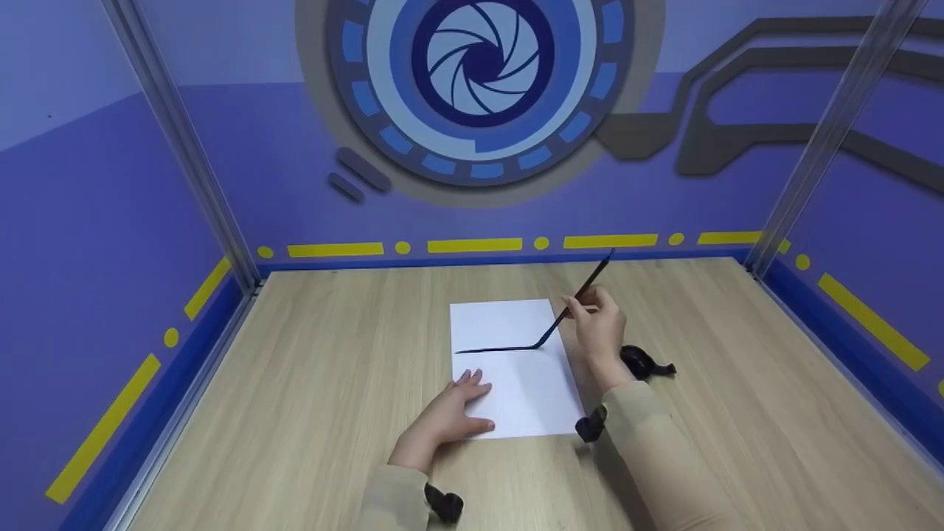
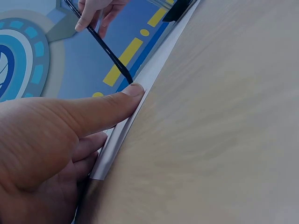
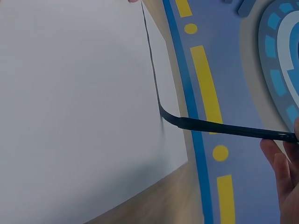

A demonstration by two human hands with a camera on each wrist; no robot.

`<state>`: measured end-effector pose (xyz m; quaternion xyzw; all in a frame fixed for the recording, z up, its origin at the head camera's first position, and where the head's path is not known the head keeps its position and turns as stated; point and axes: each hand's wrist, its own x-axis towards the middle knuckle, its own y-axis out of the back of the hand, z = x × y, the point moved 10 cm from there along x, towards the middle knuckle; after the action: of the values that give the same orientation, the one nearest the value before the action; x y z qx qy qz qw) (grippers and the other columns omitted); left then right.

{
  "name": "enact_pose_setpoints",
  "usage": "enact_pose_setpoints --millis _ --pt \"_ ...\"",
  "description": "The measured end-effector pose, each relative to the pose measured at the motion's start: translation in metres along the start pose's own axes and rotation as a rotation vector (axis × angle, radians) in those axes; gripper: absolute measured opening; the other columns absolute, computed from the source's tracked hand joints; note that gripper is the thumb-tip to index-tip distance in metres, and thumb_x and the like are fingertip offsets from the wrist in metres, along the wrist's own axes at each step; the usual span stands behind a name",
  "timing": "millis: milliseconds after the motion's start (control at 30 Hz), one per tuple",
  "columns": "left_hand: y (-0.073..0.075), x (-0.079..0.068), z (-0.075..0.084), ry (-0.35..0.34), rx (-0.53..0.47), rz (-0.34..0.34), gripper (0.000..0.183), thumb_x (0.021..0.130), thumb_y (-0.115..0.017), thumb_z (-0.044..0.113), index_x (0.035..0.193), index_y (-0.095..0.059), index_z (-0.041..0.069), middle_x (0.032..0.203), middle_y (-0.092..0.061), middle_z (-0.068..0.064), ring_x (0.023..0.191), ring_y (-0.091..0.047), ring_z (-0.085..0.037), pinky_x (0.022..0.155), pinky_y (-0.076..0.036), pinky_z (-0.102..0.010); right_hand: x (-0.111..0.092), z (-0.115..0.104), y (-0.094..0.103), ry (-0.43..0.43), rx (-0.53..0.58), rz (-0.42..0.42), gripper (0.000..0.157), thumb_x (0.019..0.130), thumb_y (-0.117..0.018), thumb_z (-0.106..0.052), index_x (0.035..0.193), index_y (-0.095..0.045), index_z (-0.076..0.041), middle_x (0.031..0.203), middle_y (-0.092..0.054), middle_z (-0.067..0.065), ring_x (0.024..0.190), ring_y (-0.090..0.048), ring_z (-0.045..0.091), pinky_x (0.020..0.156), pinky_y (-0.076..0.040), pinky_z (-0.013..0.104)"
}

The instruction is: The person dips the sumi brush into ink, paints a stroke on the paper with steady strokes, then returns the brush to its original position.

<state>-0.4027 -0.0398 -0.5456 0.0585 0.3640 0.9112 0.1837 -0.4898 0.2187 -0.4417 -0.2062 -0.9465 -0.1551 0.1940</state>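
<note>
A sheet of white paper (image 1: 516, 391) lies on the wooden table. My right hand (image 1: 601, 324) pinches a dark writing brush (image 1: 582, 287) partway along its handle, which leans up to the right. In the right wrist view the bristles of the brush (image 3: 210, 127) bend against the paper (image 3: 84, 112). A thin black line (image 1: 494, 349) runs from near the paper's left edge to the brush tip. My left hand (image 1: 453, 413) rests on the lower left of the paper with fingers spread. The left wrist view shows its thumb (image 2: 112, 107) lying on the sheet.
Just right of the right wrist sits a small glossy black object (image 1: 641, 363) with a spout-like end, partly hidden by the hand. The wooden table (image 1: 317, 383) is bounded by purple walls (image 1: 243, 169) with yellow markings at the back and sides.
</note>
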Motion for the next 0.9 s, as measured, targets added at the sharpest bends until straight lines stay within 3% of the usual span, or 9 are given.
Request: enact_pose_setpoints --millis 467,700,900 --pt "0.000 -0.003 0.001 0.006 -0.017 -0.002 0.068 0.088 -0.082 0.023 0.148 -0.054 0.005 0.168 -0.033 -0.011 0.160 -0.021 -0.035 0.131 -0.020 -0.057 0.003 0.001 0.008 0.017 -0.027 0.009 0.016 0.093 -0.076 -0.012 0.096 -0.066 0.000 0.090 -0.073 0.015 0.079 -0.078 0.030 0.064 -0.059 0.013" --pt "0.000 -0.002 0.000 0.008 -0.009 -0.001 0.068 0.088 -0.081 0.024 0.148 -0.055 0.006 0.169 -0.033 -0.011 0.160 -0.021 -0.034 0.131 -0.020 -0.057 0.003 0.001 0.012 0.011 -0.033 0.004 0.014 0.095 -0.074 -0.013 0.095 -0.065 -0.002 0.092 -0.072 0.016 0.081 -0.077 0.032 0.065 -0.059 0.013" --pt "0.000 -0.002 -0.001 0.014 0.000 0.003 0.069 0.088 -0.082 0.025 0.148 -0.054 0.007 0.169 -0.033 -0.010 0.160 -0.021 -0.034 0.130 -0.021 -0.057 0.005 0.004 0.016 0.004 -0.033 0.012 0.013 0.095 -0.074 -0.013 0.096 -0.066 -0.002 0.093 -0.072 0.016 0.082 -0.077 0.031 0.070 -0.065 0.024"
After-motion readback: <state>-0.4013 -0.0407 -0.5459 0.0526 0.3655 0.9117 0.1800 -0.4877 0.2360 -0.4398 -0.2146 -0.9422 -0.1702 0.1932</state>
